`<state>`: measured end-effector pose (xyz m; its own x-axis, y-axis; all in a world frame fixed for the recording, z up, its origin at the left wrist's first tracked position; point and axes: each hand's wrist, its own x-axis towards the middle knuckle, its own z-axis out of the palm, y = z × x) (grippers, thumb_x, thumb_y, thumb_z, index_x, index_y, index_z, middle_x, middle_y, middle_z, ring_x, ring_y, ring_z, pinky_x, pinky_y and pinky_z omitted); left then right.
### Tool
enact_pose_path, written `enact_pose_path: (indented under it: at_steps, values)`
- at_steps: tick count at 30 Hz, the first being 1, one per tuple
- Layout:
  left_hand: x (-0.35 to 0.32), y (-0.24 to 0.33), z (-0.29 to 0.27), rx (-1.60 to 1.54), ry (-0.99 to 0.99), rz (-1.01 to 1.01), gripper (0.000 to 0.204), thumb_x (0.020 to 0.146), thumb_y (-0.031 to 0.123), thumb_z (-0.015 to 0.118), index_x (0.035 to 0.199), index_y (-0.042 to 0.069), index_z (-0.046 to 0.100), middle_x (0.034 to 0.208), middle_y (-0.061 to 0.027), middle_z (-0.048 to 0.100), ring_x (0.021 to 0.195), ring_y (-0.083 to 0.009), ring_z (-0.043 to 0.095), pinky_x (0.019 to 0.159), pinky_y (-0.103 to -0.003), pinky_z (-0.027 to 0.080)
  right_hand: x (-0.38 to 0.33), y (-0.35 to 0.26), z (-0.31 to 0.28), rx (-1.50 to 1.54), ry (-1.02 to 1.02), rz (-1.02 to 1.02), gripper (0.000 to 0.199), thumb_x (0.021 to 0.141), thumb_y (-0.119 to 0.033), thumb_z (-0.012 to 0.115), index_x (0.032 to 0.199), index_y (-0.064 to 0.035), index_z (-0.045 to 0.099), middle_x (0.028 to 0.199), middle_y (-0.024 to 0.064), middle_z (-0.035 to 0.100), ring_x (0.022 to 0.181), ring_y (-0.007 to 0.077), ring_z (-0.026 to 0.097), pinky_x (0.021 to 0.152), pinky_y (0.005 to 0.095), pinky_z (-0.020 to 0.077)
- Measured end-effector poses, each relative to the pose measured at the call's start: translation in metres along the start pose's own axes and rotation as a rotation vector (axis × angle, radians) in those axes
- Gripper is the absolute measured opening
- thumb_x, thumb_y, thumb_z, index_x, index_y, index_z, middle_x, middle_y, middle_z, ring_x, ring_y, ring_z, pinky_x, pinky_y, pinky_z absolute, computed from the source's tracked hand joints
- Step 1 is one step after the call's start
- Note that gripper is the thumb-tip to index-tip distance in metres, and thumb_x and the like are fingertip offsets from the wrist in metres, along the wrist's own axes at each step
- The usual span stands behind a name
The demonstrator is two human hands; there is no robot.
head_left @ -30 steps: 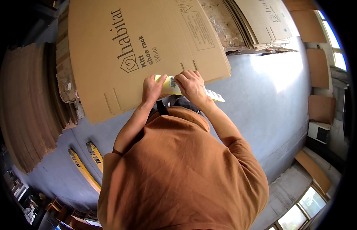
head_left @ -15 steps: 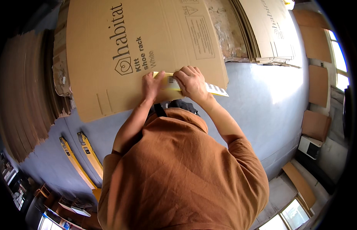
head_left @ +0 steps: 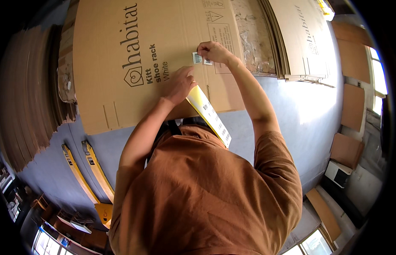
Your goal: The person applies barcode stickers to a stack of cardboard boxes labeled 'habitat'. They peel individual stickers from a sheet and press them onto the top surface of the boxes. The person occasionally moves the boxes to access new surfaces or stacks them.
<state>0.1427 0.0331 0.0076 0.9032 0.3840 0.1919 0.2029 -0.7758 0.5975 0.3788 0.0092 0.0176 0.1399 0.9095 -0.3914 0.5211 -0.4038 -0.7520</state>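
Note:
A large flat brown cardboard carton (head_left: 172, 25) with dark print lies in front of me. My left hand (head_left: 180, 86) is closed on the upper end of a strip of barcode labels (head_left: 209, 115), white with a yellow edge, which slants down past the carton's near edge toward my body. Farther forward, my right hand (head_left: 213, 52) has its fingers pinched at small white barcode labels over the carton. One barcode label (head_left: 196, 58) shows left of the fingertips, and another label (head_left: 207, 61) shows just below them. Whether either is fully on the cardboard I cannot tell.
Stacked cardboard sheets (head_left: 34, 93) stand at the left, and another carton stack (head_left: 298, 42) lies at the far right. A yellow pallet jack (head_left: 96, 170) rests on the grey floor (head_left: 287, 110) at the lower left. Brown boards (head_left: 354, 106) lean along the right wall.
My right hand has left the label strip and moved forward over the carton, where small barcode labels now show. The strip has swung from lying sideways to slanting toward my body, still in my left hand.

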Motion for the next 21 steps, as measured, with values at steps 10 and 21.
enact_pose_path:
  at_steps: [10, 21]
  values:
    - [0.018, -0.005, 0.019, 0.148, -0.078, 0.080, 0.023, 0.084, 0.025, 0.067, 0.081, 0.003, 0.069, 0.134, -0.0141, 0.053, 0.129, -0.0288, 0.043, 0.104, -0.042, 0.035, 0.007, 0.007, 0.014, -0.168, 0.110, 0.010, 0.015, 0.087, -0.023, 0.064, 0.090, -0.0079, 0.066, 0.077, 0.0046, 0.067, 0.071, 0.0184, 0.063, 0.069, 0.0337, 0.0495]
    - [-0.026, -0.006, 0.010, -0.018, -0.148, 0.106, 0.017, 0.083, 0.017, 0.068, 0.075, 0.004, 0.060, 0.130, -0.0130, 0.057, 0.127, -0.0310, 0.047, 0.102, -0.044, 0.037, -0.029, -0.025, 0.025, 0.053, 0.665, 0.054, 0.054, 0.077, -0.017, 0.075, 0.120, 0.0042, 0.051, 0.083, 0.0142, 0.068, 0.082, 0.0253, 0.067, 0.076, 0.0376, 0.0514]
